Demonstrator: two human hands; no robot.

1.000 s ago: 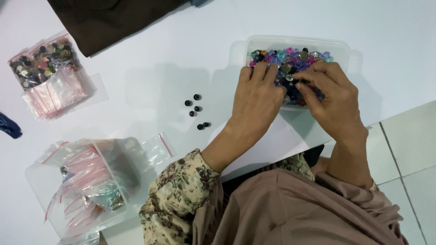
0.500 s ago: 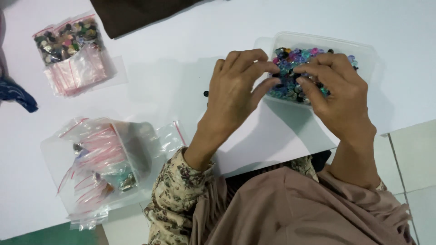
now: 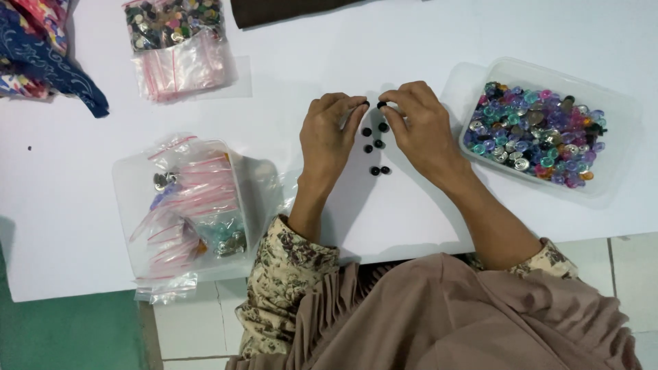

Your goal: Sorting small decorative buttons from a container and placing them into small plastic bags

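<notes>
Here both hands pinch black beads, others lying between them.

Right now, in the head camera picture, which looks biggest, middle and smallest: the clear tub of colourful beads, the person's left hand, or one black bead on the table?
1. Clear tub of colourful beads, biggest.
2. Left hand, middle.
3. Black bead, smallest by far.

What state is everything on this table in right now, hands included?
Left hand: fingers pinching a small black bead.
Right hand: fingers pinching another black bead.
Loose black beads: lying on the table between the hands.
Clear tub: lidless, full of mixed coloured beads.
Left tub: stuffed with zip bags.
Bag of beads: lying flat.
</notes>
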